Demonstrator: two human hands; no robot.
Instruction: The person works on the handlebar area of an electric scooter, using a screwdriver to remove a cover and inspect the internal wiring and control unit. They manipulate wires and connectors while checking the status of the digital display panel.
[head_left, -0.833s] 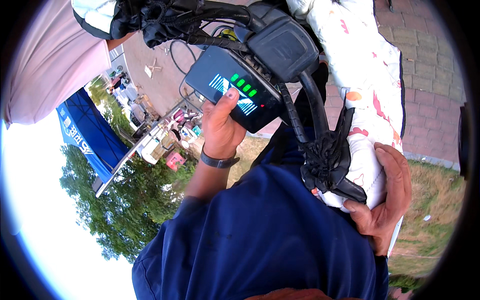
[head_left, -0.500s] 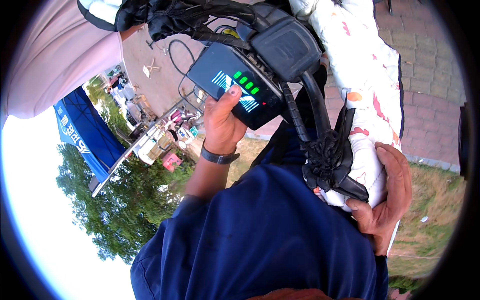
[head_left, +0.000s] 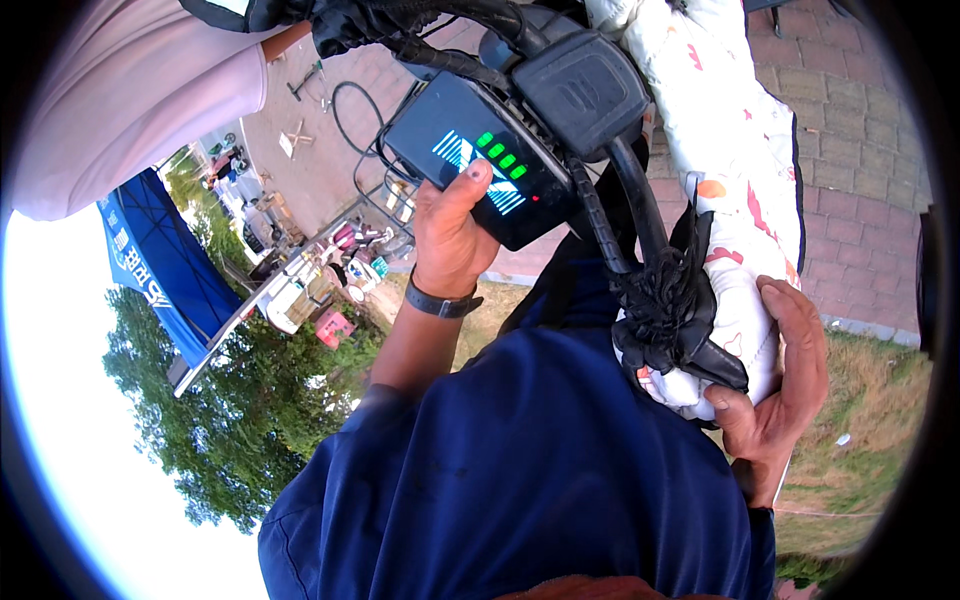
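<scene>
My left hand [head_left: 450, 240] grips a black box [head_left: 420, 125] with a lit panel. Its thumb lies across the front, beside glowing green bars, white stripes and a small red light; its other fingers are hidden behind. Close to the box is a black handlebar [head_left: 640, 200] with a dark rectangular housing [head_left: 582, 95]. A wrinkled black cover [head_left: 665, 305] wraps the bar's near end. My right hand [head_left: 785, 370] curls round a white quilted cover [head_left: 745, 210] with red and orange prints, its thumb near the black cover's tip.
Another person's pale pink sleeve [head_left: 150, 110] fills the upper left. Black cables [head_left: 355, 90] loop beside the box. Farther off are a blue canopy [head_left: 165, 260], a table [head_left: 300, 300] crowded with goods, and a red stool [head_left: 333, 327]. Brick paving [head_left: 850, 200] and dry grass [head_left: 850, 430] lie at right.
The box, handlebar and my left hand sit slightly higher and farther right in view. Both hands keep the same holds, and the panel stays lit.
</scene>
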